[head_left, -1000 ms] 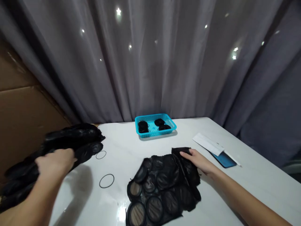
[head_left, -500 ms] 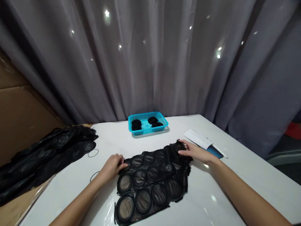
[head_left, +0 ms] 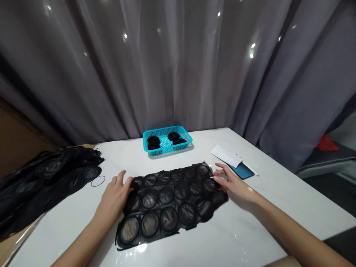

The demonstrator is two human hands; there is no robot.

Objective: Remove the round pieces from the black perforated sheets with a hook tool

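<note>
A black mesh sheet (head_left: 171,202) set with rows of dark round rings is lying spread flat on the white table (head_left: 250,230), in front of the turquoise basket (head_left: 167,150) and nearer the person. The left hand (head_left: 114,198) is resting open, palm down and fingers spread, on the end of the sheet that is lying in front of the basket and off to its left. The right hand (head_left: 230,181) is also lying open, its fingers stretched out and touching the sheet's other end, in front of the basket and off to its right. Neither hand is gripping anything.

The basket itself is sitting at the far edge of the table against the grey curtain (head_left: 178,66), and a few black round pieces (head_left: 154,142) are lying inside it. Well to the left of the basket, a pile of black mesh sheets (head_left: 47,178) is hanging over the table's edge, and a loose black ring (head_left: 98,181) is lying just beside that pile, on the side nearer the basket. To the right of the basket, a white paper (head_left: 226,155) is lying partly over a flat blue thing (head_left: 242,170).
</note>
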